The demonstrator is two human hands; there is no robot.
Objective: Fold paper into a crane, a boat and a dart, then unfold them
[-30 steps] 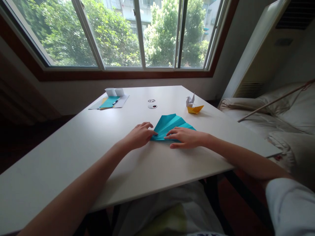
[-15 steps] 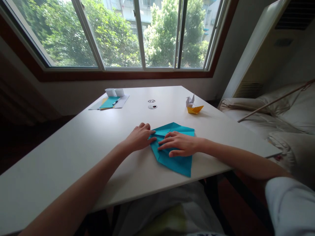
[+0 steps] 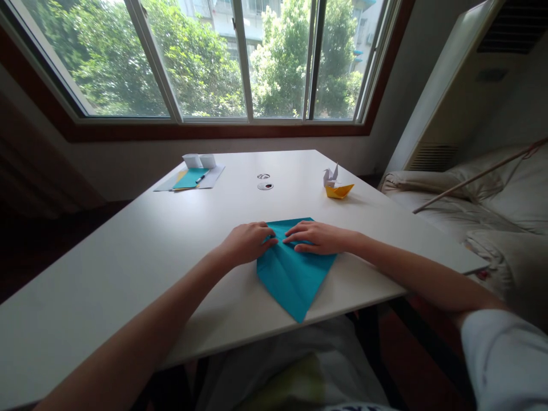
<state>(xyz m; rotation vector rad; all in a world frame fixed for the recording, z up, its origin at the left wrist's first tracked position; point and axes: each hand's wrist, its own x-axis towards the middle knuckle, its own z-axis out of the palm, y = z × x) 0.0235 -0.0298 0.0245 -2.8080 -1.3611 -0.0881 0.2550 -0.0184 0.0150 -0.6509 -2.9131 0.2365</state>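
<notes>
A creased sheet of blue origami paper (image 3: 295,279) lies in front of me on the white table, one pointed corner towards the near edge. My left hand (image 3: 250,242) is at the paper's upper left, with curled fingers and thumb closed on a folded part there. Across the upper right of the sheet rests my right hand (image 3: 319,237), open, its fingers stretched out and pointing left at the fold. Both hands' fingertips almost meet near the paper's upper middle.
A yellow paper boat (image 3: 339,191) and a white folded paper figure (image 3: 330,174) stand at the back right. At the back left lie coloured sheets (image 3: 190,178), a pen (image 3: 202,176) and white folded papers (image 3: 199,161). Round fittings (image 3: 265,186) sit mid-table.
The blue paper has turned, its near corner swinging left and closer to the table's edge. My right hand has moved slightly up; my left has shifted slightly right along the sheet.
</notes>
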